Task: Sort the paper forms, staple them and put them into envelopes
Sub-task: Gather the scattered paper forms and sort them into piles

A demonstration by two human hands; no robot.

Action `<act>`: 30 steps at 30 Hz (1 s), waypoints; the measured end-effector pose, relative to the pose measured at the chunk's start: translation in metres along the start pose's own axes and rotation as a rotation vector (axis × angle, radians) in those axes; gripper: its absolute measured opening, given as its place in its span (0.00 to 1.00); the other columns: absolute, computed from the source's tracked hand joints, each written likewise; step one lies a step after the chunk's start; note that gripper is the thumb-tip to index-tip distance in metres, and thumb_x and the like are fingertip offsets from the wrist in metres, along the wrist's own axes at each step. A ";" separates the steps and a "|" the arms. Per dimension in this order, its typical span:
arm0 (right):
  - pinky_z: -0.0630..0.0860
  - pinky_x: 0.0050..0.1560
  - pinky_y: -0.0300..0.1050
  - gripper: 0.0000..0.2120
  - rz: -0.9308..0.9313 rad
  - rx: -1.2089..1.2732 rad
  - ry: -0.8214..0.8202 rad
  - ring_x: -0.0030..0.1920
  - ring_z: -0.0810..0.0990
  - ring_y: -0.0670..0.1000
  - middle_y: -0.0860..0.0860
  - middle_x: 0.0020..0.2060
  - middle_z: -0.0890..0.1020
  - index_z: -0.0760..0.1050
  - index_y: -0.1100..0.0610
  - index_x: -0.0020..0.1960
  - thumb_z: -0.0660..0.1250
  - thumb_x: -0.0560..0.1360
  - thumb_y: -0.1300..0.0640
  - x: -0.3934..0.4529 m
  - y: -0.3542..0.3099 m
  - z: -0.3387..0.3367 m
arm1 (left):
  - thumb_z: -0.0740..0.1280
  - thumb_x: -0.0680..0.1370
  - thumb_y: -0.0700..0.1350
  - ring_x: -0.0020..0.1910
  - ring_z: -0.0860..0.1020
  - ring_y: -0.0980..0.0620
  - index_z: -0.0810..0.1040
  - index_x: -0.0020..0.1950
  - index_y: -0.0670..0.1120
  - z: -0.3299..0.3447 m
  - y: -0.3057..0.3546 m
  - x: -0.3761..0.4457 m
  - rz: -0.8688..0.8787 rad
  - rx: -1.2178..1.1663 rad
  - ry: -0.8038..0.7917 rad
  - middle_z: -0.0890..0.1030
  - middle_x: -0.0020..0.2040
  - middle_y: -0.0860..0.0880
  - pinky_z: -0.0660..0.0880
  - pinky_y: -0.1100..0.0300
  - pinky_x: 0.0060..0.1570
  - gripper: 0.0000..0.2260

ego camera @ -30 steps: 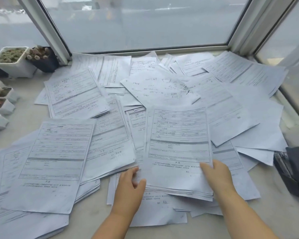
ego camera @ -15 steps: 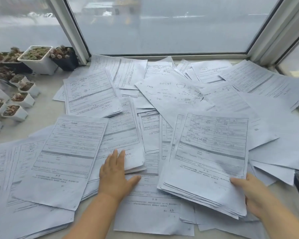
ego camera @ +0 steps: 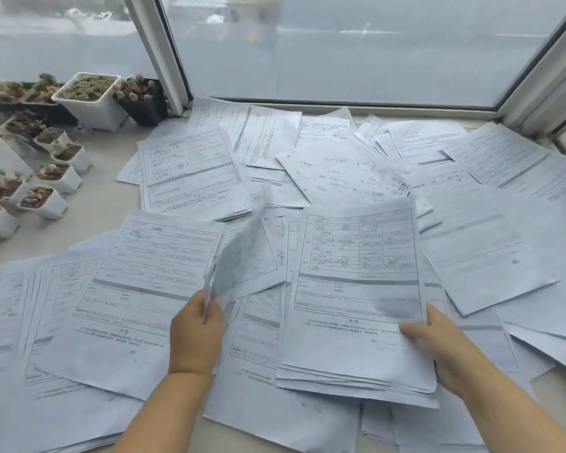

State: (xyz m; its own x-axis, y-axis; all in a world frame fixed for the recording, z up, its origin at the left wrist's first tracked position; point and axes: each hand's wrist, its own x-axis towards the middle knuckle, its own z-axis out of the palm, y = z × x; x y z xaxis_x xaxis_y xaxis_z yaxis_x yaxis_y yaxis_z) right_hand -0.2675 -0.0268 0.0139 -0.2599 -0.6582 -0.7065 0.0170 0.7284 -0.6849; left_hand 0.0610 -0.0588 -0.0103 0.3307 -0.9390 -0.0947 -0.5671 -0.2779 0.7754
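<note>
Across the pale surface below the window, loose white printed paper forms lie scattered and overlapping; at lower centre the left hand pinches a single blurred sheet lifted on edge, while at lower right the right hand grips the right edge of a thick stack of forms, thumb on top. At upper left, small white and black square pots of succulents stand clustered beside the papers.
</note>
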 end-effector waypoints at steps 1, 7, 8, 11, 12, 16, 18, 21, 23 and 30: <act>0.80 0.49 0.53 0.17 0.008 -0.001 -0.032 0.49 0.84 0.58 0.54 0.48 0.86 0.76 0.54 0.57 0.60 0.77 0.72 -0.002 -0.002 0.006 | 0.63 0.78 0.36 0.28 0.67 0.53 0.72 0.35 0.40 -0.002 0.001 -0.006 0.050 -0.036 0.070 0.69 0.26 0.49 0.64 0.61 0.29 0.12; 0.80 0.43 0.49 0.09 0.046 0.113 -0.078 0.46 0.85 0.55 0.53 0.45 0.87 0.78 0.57 0.57 0.62 0.80 0.61 0.003 -0.012 0.049 | 0.60 0.66 0.41 0.53 0.79 0.52 0.74 0.64 0.50 0.028 0.007 -0.055 0.687 0.292 -0.331 0.81 0.60 0.48 0.78 0.63 0.41 0.26; 0.79 0.43 0.49 0.11 0.072 0.188 -0.067 0.46 0.85 0.55 0.54 0.45 0.87 0.79 0.57 0.56 0.63 0.81 0.53 0.004 -0.013 0.054 | 0.64 0.64 0.42 0.51 0.80 0.51 0.75 0.63 0.51 0.039 0.009 -0.064 0.714 0.355 -0.464 0.81 0.60 0.48 0.77 0.63 0.36 0.26; 0.79 0.49 0.52 0.13 0.072 0.145 -0.073 0.51 0.83 0.57 0.55 0.48 0.86 0.79 0.57 0.57 0.65 0.80 0.50 0.008 -0.012 0.061 | 0.66 0.65 0.62 0.52 0.81 0.51 0.76 0.62 0.54 0.055 0.019 -0.082 0.753 0.582 -0.653 0.80 0.61 0.50 0.78 0.63 0.40 0.27; 0.80 0.51 0.56 0.09 0.035 0.062 -0.051 0.51 0.83 0.59 0.56 0.48 0.85 0.78 0.58 0.58 0.65 0.79 0.58 0.010 -0.009 0.061 | 0.59 0.66 0.68 0.55 0.80 0.52 0.73 0.63 0.55 0.051 0.019 -0.082 0.737 0.613 -0.671 0.79 0.63 0.51 0.78 0.61 0.47 0.30; 0.79 0.54 0.61 0.08 -0.006 -0.060 0.045 0.50 0.82 0.62 0.59 0.48 0.84 0.77 0.59 0.52 0.63 0.76 0.66 0.007 -0.007 0.056 | 0.60 0.73 0.65 0.72 0.63 0.48 0.65 0.73 0.48 -0.009 -0.020 -0.053 0.550 0.630 -0.380 0.66 0.74 0.46 0.58 0.50 0.67 0.33; 0.78 0.57 0.59 0.07 -0.017 -0.022 0.055 0.51 0.82 0.62 0.59 0.49 0.84 0.77 0.56 0.52 0.63 0.77 0.64 0.005 -0.005 0.055 | 0.65 0.73 0.63 0.76 0.52 0.45 0.54 0.78 0.47 -0.046 -0.043 -0.031 0.232 0.750 -0.273 0.53 0.78 0.44 0.50 0.46 0.72 0.40; 0.75 0.61 0.63 0.08 -0.019 -0.002 0.026 0.52 0.82 0.60 0.57 0.52 0.84 0.76 0.56 0.56 0.63 0.79 0.63 0.002 0.008 0.064 | 0.62 0.69 0.72 0.77 0.39 0.46 0.37 0.78 0.50 -0.082 -0.064 -0.018 -0.209 0.791 -0.356 0.36 0.78 0.47 0.46 0.46 0.74 0.51; 0.75 0.61 0.62 0.09 -0.005 0.008 0.027 0.52 0.82 0.60 0.57 0.52 0.84 0.76 0.57 0.59 0.63 0.79 0.63 -0.001 0.016 0.072 | 0.63 0.68 0.72 0.77 0.39 0.45 0.36 0.78 0.51 -0.086 -0.065 -0.018 -0.229 0.757 -0.397 0.35 0.78 0.47 0.46 0.48 0.75 0.52; 0.75 0.59 0.59 0.12 0.008 0.094 0.056 0.51 0.82 0.60 0.58 0.51 0.84 0.75 0.59 0.61 0.61 0.80 0.65 -0.015 0.027 0.072 | 0.65 0.75 0.54 0.78 0.44 0.49 0.49 0.79 0.54 -0.109 -0.069 -0.012 -0.118 0.618 -0.480 0.42 0.79 0.49 0.49 0.56 0.74 0.37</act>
State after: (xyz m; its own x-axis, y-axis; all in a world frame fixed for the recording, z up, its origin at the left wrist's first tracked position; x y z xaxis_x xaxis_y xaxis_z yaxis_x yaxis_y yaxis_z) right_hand -0.1936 -0.0113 -0.0067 -0.3133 -0.6385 -0.7029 0.1093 0.7111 -0.6946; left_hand 0.1783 -0.0063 0.0053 0.1330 -0.8418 -0.5232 -0.9115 -0.3112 0.2691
